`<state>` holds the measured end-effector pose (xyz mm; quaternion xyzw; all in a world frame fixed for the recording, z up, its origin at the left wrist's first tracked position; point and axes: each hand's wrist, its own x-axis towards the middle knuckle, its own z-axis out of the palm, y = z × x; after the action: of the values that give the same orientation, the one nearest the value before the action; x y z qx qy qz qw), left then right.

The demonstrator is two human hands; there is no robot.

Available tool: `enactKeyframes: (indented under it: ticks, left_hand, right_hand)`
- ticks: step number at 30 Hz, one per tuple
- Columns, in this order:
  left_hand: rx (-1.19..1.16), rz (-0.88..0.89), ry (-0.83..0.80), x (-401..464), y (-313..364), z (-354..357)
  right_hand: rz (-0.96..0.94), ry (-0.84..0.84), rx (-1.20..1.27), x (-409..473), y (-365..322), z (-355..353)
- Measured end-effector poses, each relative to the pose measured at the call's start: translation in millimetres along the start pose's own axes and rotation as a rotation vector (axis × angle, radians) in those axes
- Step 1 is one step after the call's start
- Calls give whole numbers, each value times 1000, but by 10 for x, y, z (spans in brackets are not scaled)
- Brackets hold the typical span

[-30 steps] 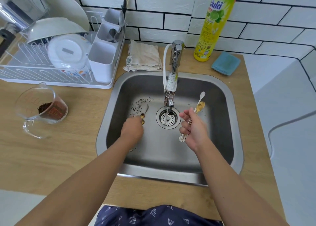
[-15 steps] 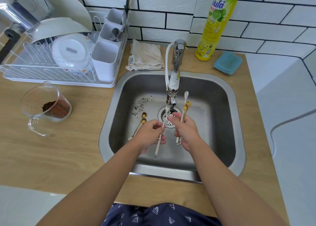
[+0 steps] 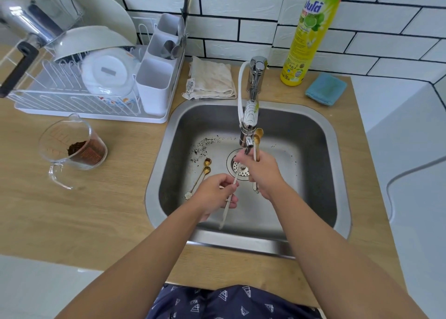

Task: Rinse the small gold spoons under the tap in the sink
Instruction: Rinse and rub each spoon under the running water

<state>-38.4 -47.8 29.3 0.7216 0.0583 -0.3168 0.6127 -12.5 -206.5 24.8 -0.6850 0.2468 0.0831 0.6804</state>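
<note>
Two hands are held over the stainless sink [image 3: 313, 135], each closed on small spoons.

Two gold spoons [image 3: 201, 176] are left lying on the sink floor, bowls pointing away from the person towards the scattered grounds, handles partly hidden by the left hand [image 3: 213, 194]. A white-handled spoon [image 3: 228, 204] is pinched in that hand, its long axis running from near the person up to the tap [image 3: 251, 115]; its bowl is hidden behind the right hand [image 3: 261, 172]. Two upright gold-bowled spoons [image 3: 257, 141] are gripped there, raised closer beside the spout than half a second ago. Whether water is running cannot be made out.
</note>
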Motion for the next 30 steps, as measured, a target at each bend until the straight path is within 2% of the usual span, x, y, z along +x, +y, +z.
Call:
enactKeyframes:
  ticks: [2,7,13,15,19,25,30]
  left_hand:
    - [-24,-11,-1,-1,-4,-11]
    - [-19,-7,-30,-14,-6,-23]
    - [42,31,68,18,13,-108]
    - [63,31,83,10,24,-126]
    - [44,10,78,-10,73,-166]
    - [151,20,35,-27,79,-184]
    - [176,37,63,-55,60,-186]
  right_hand:
    - [0,-96,-31,-41,38,4]
    - [4,31,59,-8,10,7]
    - [-51,-28,-35,-39,55,13]
    - [-66,-14,-28,-35,59,29]
    - [-38,-100,16,-51,29,62]
    - [-64,23,-53,-65,72,73]
    - [-101,-126,-83,-99,75,25]
